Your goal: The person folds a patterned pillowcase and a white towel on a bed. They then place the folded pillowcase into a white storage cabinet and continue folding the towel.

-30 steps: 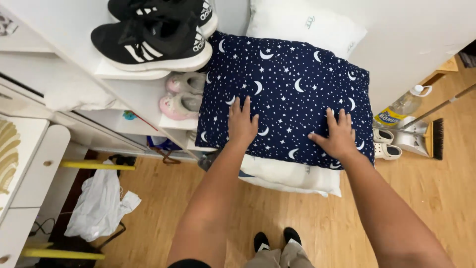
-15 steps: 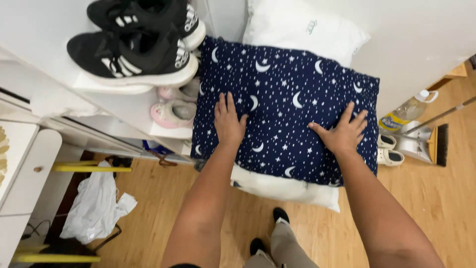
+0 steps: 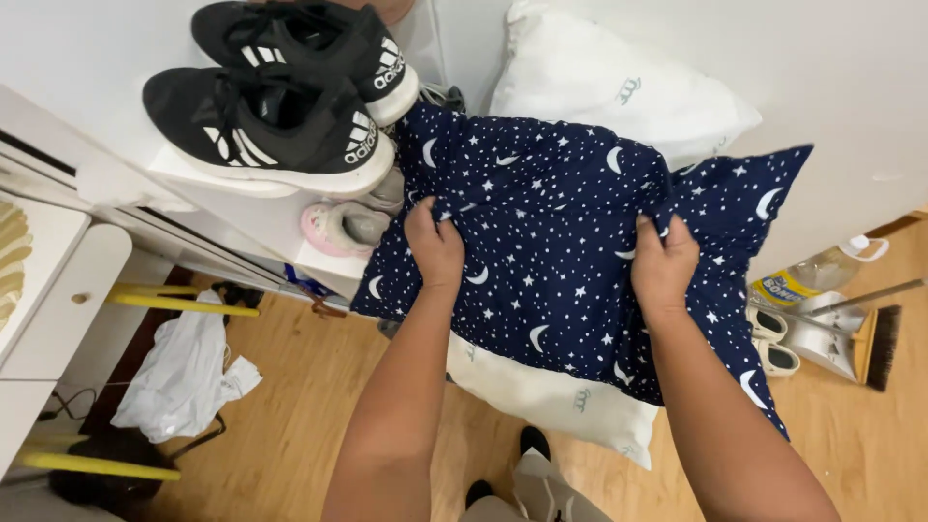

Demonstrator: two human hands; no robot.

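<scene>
Both hands, left hand [image 3: 435, 242] and right hand [image 3: 662, 263], fingers closed, pinch the navy star-and-moon fabric pillowcase [image 3: 551, 261]; its long axis runs crosswise between them.

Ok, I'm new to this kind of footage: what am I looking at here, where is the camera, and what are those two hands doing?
There is no machine here. The single view comes from a camera worn on a person's head, looking down along their own bare arms. The left hand and right hand each pinch a bunch of the dark blue pillowcase printed with white moons and stars. It covers a white pillow that sticks out at the bottom. A second white pillow leans behind it against the wall. To the left, white shelves hold black sneakers and pink shoes. Below is a wooden floor with a white bag, and on the right a broom and a bottle.
</scene>
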